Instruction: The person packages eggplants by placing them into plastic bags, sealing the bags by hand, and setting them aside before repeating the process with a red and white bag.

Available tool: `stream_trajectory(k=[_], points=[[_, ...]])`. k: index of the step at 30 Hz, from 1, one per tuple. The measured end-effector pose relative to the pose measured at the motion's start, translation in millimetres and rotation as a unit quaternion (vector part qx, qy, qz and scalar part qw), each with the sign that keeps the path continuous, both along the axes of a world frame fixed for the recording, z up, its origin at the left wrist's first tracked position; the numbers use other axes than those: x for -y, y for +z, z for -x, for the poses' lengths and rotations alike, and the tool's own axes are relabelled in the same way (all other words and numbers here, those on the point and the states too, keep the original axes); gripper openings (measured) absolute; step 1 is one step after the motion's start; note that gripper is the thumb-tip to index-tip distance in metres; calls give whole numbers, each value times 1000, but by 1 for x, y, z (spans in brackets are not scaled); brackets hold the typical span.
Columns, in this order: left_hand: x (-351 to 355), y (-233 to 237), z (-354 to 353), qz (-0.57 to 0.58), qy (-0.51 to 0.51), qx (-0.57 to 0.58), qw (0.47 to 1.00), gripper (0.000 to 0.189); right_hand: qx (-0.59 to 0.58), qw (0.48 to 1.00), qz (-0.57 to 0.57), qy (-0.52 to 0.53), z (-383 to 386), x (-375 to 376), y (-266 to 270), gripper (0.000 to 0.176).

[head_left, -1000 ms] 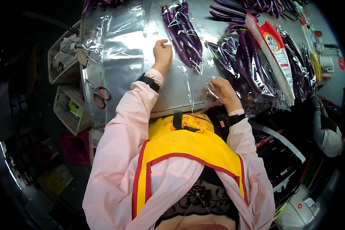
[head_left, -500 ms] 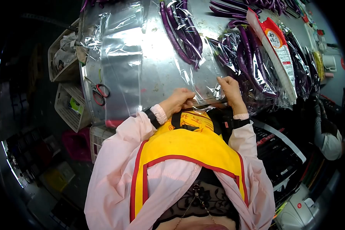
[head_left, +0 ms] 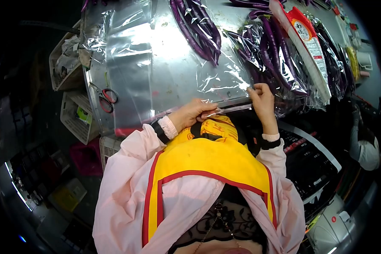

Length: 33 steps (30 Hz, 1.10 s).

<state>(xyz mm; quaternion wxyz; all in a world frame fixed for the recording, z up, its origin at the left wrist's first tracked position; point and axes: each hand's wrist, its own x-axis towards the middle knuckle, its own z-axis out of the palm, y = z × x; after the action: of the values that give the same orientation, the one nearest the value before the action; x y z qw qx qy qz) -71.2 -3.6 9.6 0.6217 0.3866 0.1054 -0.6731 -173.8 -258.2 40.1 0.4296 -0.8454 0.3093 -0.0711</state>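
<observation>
Several long purple eggplants point(head_left: 197, 31) lie inside a clear plastic bag point(head_left: 218, 80) on the metal table, their tips toward me. The bag's loose end stretches flat down to the table's near edge. At that end's left corner, my left hand point(head_left: 192, 113) is closed, pinching the plastic film between thumb and fingers. My right hand point(head_left: 263, 103) pinches the right corner, thumb and forefinger together on the film. Between the two hands, the bag's edge runs in a nearly straight line just above my yellow apron point(head_left: 205, 156).
A stack of flat clear bags point(head_left: 129, 72) lies on the left, beside red-handled scissors point(head_left: 109, 96). Bagged eggplants point(head_left: 279, 55) and a red-and-white package point(head_left: 305, 40) are at right. White crates point(head_left: 78, 122) stand left of the table point(head_left: 173, 80). A person point(head_left: 366, 148) is at far right.
The bag's loose end is now flatter and straighter across the table edge. My right hand has shifted slightly right, widening the gap between my hands. The view has shifted a little.
</observation>
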Motion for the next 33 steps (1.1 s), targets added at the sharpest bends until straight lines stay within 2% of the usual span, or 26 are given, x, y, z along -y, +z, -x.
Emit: stream_trajectory(k=[1,2,4,5,6,8,12,14,18,23,26,30,33], points=[[0,5,1,-10,0,13,1000,24,27,995,92,15,3,-7,13,25],[0,7,3,-21,-1,26,999,24,22,996,89,16,3,-16,32,25],[-1,5,6,-18,-9,38,999,28,103,956,224,159,-1,-31,63,21],[-1,4,8,-9,-6,52,999,30,139,952,168,212,-2,-39,67,19],[0,4,9,1,-5,66,998,32,103,959,64,258,-2,-49,75,18],[-1,4,9,4,-10,63,998,34,81,939,29,333,-6,-61,73,16],[-6,1,10,2,-15,70,997,39,46,926,48,371,-12,-69,50,16],[-8,5,10,-5,-13,79,997,40,55,927,2,372,-15,-68,44,17],[-7,13,11,-15,9,89,996,43,40,931,1,364,-17,-70,43,17],[-10,12,11,-8,9,94,996,44,0,922,-84,377,-23,-66,37,15],[-9,9,12,-11,-1,117,993,46,27,908,-75,411,-22,-65,27,15],[-7,4,14,-13,-18,152,988,48,14,917,-28,398,-10,-73,39,17],[-8,5,13,-45,6,148,988,44,-22,888,-207,409,17,-52,73,20]])
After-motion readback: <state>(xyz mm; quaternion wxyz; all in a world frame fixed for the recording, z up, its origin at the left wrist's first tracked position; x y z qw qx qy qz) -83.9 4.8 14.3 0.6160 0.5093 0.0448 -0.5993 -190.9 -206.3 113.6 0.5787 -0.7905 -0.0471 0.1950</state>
